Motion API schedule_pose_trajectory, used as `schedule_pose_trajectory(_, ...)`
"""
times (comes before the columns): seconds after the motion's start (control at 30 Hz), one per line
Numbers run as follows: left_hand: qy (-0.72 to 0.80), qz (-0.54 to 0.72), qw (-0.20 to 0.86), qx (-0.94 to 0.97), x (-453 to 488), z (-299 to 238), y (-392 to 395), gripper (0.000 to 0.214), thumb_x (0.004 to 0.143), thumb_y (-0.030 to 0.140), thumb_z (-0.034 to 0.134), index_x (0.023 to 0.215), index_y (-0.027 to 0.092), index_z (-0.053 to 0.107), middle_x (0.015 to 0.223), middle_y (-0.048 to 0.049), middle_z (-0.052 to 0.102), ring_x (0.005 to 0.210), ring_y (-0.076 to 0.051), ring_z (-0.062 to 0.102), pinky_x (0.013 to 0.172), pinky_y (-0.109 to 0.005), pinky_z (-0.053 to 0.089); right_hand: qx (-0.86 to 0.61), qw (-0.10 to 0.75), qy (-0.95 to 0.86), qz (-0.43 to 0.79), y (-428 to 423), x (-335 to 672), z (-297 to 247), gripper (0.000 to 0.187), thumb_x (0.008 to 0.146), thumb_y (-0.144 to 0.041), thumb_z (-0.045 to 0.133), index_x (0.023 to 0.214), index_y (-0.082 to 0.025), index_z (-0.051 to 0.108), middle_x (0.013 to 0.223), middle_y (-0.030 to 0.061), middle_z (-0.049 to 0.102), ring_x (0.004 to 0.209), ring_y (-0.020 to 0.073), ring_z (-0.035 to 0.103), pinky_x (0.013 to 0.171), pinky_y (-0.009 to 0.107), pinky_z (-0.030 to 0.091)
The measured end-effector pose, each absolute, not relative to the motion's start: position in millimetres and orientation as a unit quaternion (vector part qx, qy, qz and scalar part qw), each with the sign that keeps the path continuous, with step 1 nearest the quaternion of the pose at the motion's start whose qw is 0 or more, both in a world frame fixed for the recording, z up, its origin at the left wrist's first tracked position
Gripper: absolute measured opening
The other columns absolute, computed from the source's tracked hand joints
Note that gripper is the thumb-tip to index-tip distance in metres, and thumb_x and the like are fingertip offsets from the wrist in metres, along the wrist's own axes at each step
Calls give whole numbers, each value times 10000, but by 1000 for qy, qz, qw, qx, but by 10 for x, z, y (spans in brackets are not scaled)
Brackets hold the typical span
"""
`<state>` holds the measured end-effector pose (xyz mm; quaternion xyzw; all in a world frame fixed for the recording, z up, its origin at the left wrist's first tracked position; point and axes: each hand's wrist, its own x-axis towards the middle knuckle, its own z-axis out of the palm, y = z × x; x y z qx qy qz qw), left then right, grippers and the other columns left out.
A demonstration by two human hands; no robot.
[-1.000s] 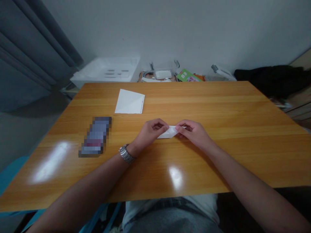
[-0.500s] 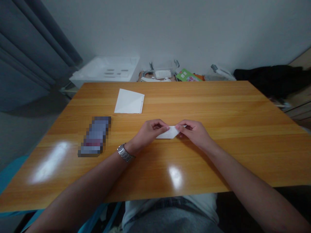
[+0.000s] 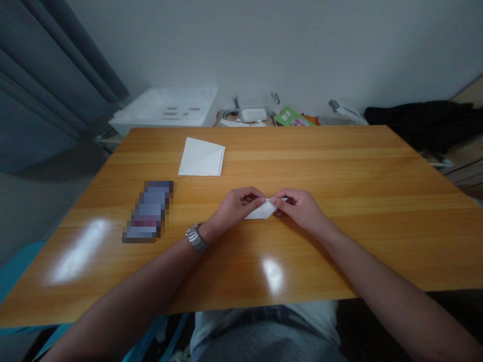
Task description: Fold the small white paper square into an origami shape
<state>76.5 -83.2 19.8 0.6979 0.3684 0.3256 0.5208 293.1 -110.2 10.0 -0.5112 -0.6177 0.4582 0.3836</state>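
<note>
Because the folded white paper point(image 3: 260, 213) seems light and easily creased, its edges suit gripping: left hand point(image 3: 238, 208) pinches at nine o'clock, right hand point(image 3: 302, 207) at three.

Seemingly a room in a home: grey curtain point(image 3: 53, 75) upper left, glossy wooden table point(image 3: 362, 196) mid-frame, black cloth point(image 3: 418, 123) upper right.

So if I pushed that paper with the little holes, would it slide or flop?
The paper would probably slide easily, since it lies flat on a shiny table. Lifted by one corner, it would likely flop, as it looks thin. It might tear most easily along its row of holes.
</note>
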Motion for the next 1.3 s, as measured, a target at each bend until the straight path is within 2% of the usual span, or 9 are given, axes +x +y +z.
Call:
schedule_pose_trajectory(0.33,397,326,499,697,707,194,-759,302,897,431,703,915,136,763,883,-66,764,758,-149,662,677,-236,498,-501,385,-589,505,-1082,3000,165,427,809,-610,743,788,-186,792,739,60,746,642,170,636,628,294,515)
schedule_pose_trajectory(0.63,367,312,535,694,728,151,-784,344,892,464,703,967,133,757,972,-88,773,868,-185,702,779,-269,537,-491,346,-659,452,-1092,2990,129,438,888,-590,667,746,-187,761,690,29,671,639,162,573,588,277,421)
schedule_pose_trajectory(0.8,366,313,519,706,722,168,-785,329,905,452,692,944,132,759,946,-83,774,847,-179,701,764,-269,537,-487,347,-649,470,-1095,2990,144,451,892,-607,650,816,-181,778,748,41,704,662,170,596,610,283,445)
schedule_pose_trajectory(0.93,379,322,505,705,731,192,-786,312,900,436,702,947,135,770,942,-81,778,848,-178,701,774,-273,542,-481,334,-667,460,-1072,3031,149,468,916,-597,627,789,-171,773,733,43,699,662,159,591,613,275,440)
schedule_pose_trajectory(1.13,396,361,514,670,729,162,-762,365,876,444,727,1068,134,741,1031,-100,766,889,-178,698,779,-267,540,-497,381,-617,477,-1054,3049,146,429,879,-591,678,822,-181,789,755,53,736,669,160,633,638,277,494)
schedule_pose_trajectory(1.3,397,360,496,684,704,132,-736,340,893,471,695,900,135,742,901,-68,756,791,-157,657,708,-251,505,-504,396,-591,490,-1051,3029,132,436,850,-606,701,836,-179,786,759,65,744,670,166,649,653,293,526)
